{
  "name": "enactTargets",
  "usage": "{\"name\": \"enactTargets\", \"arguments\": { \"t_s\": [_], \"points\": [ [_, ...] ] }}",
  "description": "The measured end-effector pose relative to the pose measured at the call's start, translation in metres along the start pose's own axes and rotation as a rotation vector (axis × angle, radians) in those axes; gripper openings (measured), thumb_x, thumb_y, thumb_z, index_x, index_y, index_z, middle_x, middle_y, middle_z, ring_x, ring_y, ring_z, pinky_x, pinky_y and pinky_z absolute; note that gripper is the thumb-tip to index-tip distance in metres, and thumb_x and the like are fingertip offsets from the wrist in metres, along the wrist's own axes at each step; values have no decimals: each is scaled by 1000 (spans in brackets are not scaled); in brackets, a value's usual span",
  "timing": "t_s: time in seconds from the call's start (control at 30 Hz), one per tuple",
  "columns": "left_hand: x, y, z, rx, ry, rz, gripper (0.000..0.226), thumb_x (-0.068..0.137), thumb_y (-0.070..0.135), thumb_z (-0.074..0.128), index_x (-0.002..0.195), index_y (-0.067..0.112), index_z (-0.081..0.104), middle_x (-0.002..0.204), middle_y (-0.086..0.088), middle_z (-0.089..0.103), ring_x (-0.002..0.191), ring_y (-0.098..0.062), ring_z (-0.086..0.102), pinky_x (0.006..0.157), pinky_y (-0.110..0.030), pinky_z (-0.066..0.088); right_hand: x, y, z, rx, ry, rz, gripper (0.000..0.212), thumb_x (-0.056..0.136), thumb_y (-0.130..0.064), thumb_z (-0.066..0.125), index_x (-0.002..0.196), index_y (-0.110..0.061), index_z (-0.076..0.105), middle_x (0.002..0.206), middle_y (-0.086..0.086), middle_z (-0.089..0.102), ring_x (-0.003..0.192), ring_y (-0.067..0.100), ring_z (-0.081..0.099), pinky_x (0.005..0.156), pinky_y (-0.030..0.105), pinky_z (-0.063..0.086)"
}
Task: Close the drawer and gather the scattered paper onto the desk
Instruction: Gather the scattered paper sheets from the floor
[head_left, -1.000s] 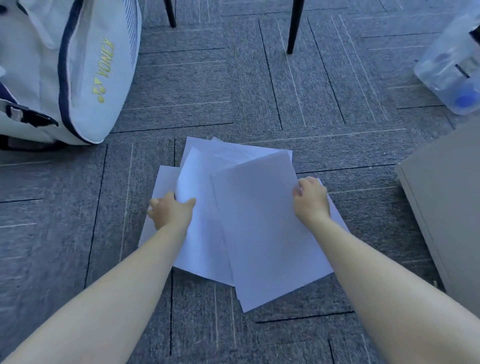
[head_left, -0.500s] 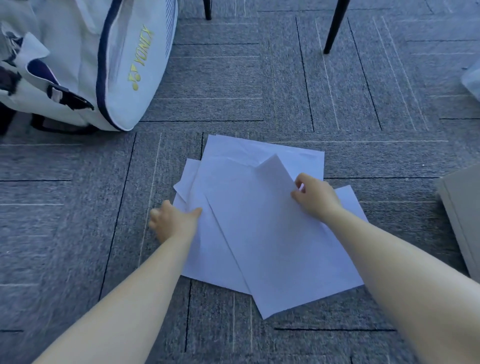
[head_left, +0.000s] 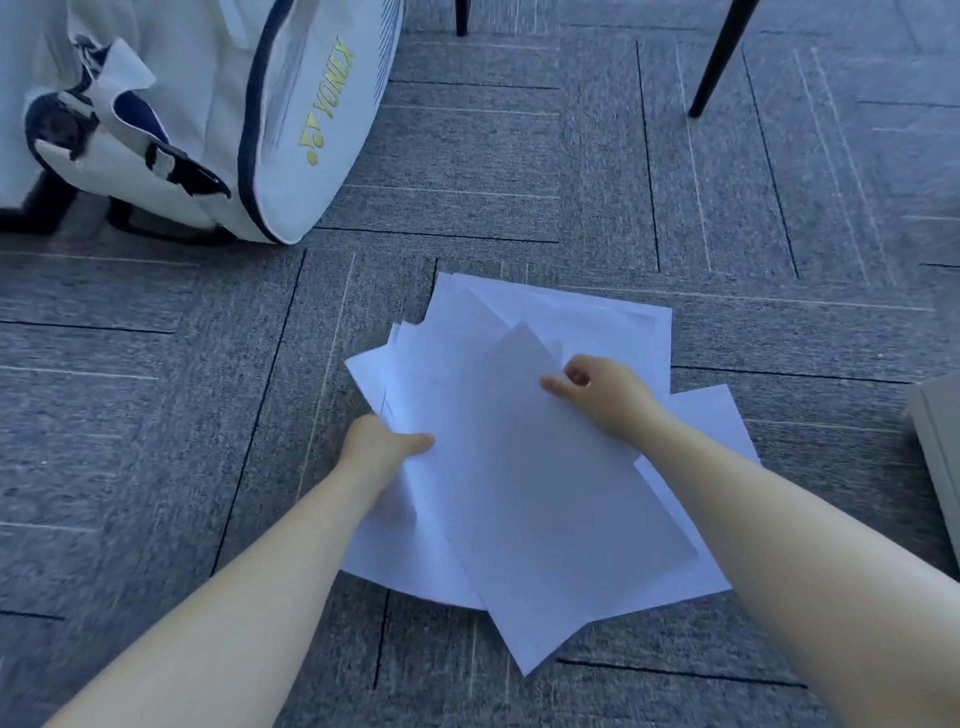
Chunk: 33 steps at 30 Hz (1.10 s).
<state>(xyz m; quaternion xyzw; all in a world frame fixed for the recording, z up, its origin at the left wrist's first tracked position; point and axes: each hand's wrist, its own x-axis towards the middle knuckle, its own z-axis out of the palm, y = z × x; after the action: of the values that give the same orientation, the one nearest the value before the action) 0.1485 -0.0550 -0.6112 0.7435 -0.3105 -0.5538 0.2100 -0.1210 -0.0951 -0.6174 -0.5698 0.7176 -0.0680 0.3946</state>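
Head camera, looking down at a grey carpet-tile floor (head_left: 519, 156) where your two bare arms reach forward. A loose fan of white paper sheets (head_left: 519, 493) lies overlapping on the carpet in front of you, not on any desk. Your left hand (head_left: 382, 449) grasps the left edge of the fan, thumb on top of the sheets and fingers hidden beneath them. Your right hand (head_left: 602, 395) pinches the upper corner of the top sheet, which lifts and curls slightly there. A white sports bag (head_left: 218, 104) with yellow lettering sits at upper left, well apart from the paper. Two dark chair legs (head_left: 719, 57) stand at the top. A pale cabinet edge (head_left: 935, 441) shows at far right
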Motion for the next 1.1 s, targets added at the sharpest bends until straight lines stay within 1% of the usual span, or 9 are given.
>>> {"name": "enactTargets", "arguments": {
  "t_s": [0.13, 0.27, 0.43, 0.57, 0.77, 0.9, 0.97, 1.03, 1.1],
  "points": [
    [-1, -18, -15, -67, 24, -5, 29, 78, 0, 71, 107, 0, 68, 104, -15, 72, 86, -29, 69, 71, -33, 55, 31, 12, -30, -329, 147, 20, 72, 89, -47, 56, 149, -20, 29, 155, 5, 31, 141, 29, 28, 106, 50, 35],
    [-2, -33, -32, -60, -68, -10, 29, 82, 2, 68, 111, 4, 68, 108, -15, 72, 96, -32, 70, 88, -47, 55, 53, 9, -34, -522, 88, 0, 101, 71, -63, 68, 150, -19, 22, 154, 11, 28, 142, 32, 23, 109, 54, 28],
    [-7, -45, -43, -163, -125, 1, 44, 67, 10, 76, 110, 6, 68, 112, -19, 71, 99, -35, 69, 92, -53, 52, 59, -7, -35, -716, 75, -20, 77, 58, -71, 70, 116, -24, 49, 121, 10, 57, 119, 31, 47, 97, 47, 33],
    [-10, -47, -45, -434, -132, -73, 31, 86, 5, 60, 117, 7, 63, 111, -18, 70, 93, -33, 68, 86, -45, 54, 45, -12, -36, -727, -100, -27, 33, 77, -49, 63, 96, -23, 56, 109, 7, 65, 107, 31, 58, 95, 42, 36],
    [-14, -51, -32, -551, -164, -116, 32, 85, 14, 65, 116, 15, 65, 110, -12, 74, 101, -32, 69, 85, -44, 54, -13, 6, -26, 56, -249, 102, 23, 86, -18, 56, 105, -18, 68, 101, 8, 72, 90, 28, 69, 66, 33, 59],
    [-16, -44, -17, -415, -235, -113, 33, 80, 7, 69, 113, 10, 67, 108, -15, 74, 87, -29, 73, 81, -42, 55, -51, 20, -1, 263, -417, 158, 17, 88, -25, 56, 88, -17, 71, 83, 3, 75, 73, 22, 70, 73, 43, 59],
    [-14, -42, -13, -361, -192, -86, 31, 81, 0, 66, 111, 10, 67, 106, -16, 73, 80, -28, 72, 78, -40, 56, -56, 26, 2, 152, -276, 98, 24, 91, -31, 51, 81, -16, 67, 75, -1, 66, 69, 20, 60, 70, 40, 54],
    [-12, -40, -14, -351, -128, -53, 28, 81, -2, 65, 105, 12, 67, 105, -15, 72, 80, -29, 71, 78, -42, 56, -50, 41, -12, -86, 63, 49, 24, 90, -30, 50, 106, -21, 66, 98, 0, 63, 91, 22, 57, 82, 41, 49],
    [-12, -37, -19, -326, -73, -32, 29, 82, -3, 65, 108, 10, 67, 105, -17, 70, 88, -33, 68, 85, -48, 53, -44, 56, -29, -429, 128, -14, 47, 87, -30, 54, 134, -25, 50, 127, 6, 52, 118, 28, 46, 94, 42, 42]
  ]
}}
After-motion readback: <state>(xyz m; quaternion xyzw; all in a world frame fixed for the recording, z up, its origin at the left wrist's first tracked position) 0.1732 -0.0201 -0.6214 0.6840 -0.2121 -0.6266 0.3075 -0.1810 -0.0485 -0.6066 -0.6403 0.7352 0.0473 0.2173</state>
